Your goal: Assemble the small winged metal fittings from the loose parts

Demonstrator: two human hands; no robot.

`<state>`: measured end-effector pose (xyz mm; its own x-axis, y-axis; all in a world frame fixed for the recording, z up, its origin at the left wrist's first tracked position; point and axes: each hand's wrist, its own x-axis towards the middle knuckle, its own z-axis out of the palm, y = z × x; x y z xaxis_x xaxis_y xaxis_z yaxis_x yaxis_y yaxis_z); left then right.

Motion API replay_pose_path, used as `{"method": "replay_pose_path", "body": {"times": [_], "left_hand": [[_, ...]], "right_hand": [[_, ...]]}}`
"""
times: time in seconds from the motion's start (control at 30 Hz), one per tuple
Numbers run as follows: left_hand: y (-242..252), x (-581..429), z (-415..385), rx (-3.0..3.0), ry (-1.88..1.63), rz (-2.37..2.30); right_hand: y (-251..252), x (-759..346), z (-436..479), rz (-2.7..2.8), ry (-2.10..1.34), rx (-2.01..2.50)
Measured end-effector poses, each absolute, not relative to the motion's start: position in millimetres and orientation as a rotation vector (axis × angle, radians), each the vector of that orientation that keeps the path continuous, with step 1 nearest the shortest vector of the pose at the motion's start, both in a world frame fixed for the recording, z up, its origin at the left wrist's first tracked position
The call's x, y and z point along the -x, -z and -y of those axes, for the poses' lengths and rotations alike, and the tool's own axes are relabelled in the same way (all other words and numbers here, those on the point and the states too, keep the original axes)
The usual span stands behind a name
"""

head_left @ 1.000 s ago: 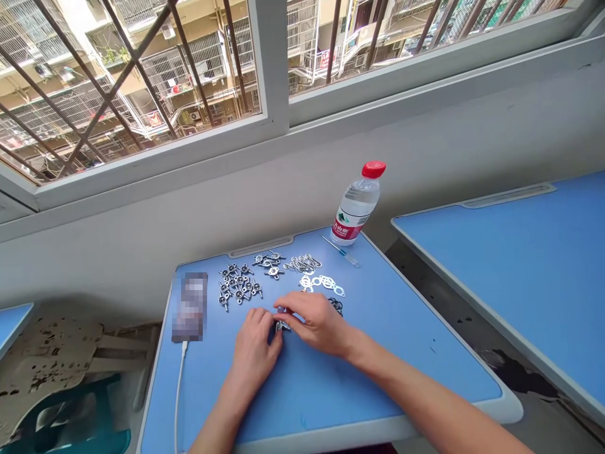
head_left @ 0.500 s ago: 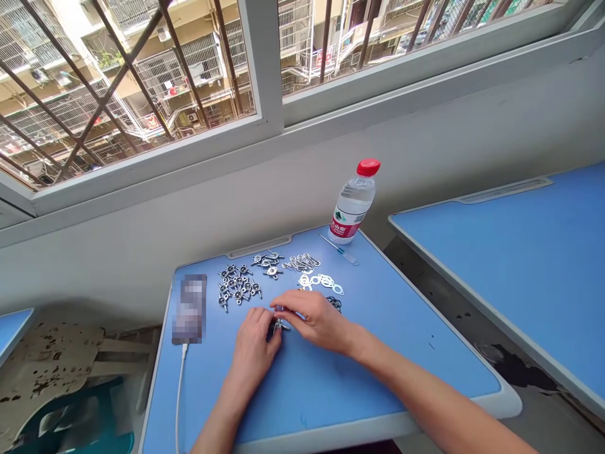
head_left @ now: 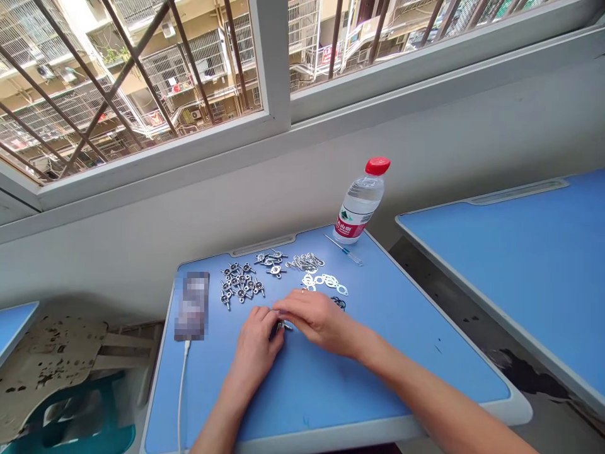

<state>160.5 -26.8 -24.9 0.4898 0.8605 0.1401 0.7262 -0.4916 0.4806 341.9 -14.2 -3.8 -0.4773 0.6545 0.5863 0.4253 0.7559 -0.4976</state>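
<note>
My left hand (head_left: 258, 337) is closed round a small metal part (head_left: 285, 325) at the middle of the blue desk (head_left: 359, 384). The fingers of my right hand (head_left: 316, 318) are pinched together over the same part, touching it from above; whether they hold a smaller piece is hidden. Beyond my hands lie a cluster of metal parts with dark round centres (head_left: 241, 284), a smaller group of metal parts (head_left: 276, 271), thin silvery pieces (head_left: 306, 261) and flat white rings (head_left: 331, 282). Black rings (head_left: 339, 303) show just past my right hand.
A water bottle (head_left: 360, 208) with a red cap stands at the desk's back edge, beside a thin blue screwdriver (head_left: 347, 252). A blurred phone (head_left: 191, 306) with a white cable (head_left: 182, 391) lies at the left. Another blue desk (head_left: 520, 252) is at the right.
The whole view has shifted slightly. Both hands stay at the metal part, with my right fingertips drawn a little closer together over it.
</note>
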Motion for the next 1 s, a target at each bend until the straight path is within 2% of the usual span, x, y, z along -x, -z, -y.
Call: {"method": "replay_pose_path", "body": {"times": [0.13, 0.33, 0.73, 1.0], "left_hand": [[26.0, -160.8, 26.0, -2.394, -0.509, -1.325], [26.8, -160.1, 25.9, -2.35, -0.543, -1.305], [30.6, -159.2, 25.4, -2.402, -0.556, -1.317], [29.4, -159.3, 26.3, -2.37, -0.563, -1.332]], "right_hand": [[7.7, -339.0, 14.3, 2.154, -0.163, 0.873], [3.7, -339.3, 15.0, 2.171, -0.39, 0.748], [16.9, -327.2, 14.1, 2.037, -0.193, 0.905], [5.5, -336.7, 12.6, 2.098, -0.468, 0.735]]}}
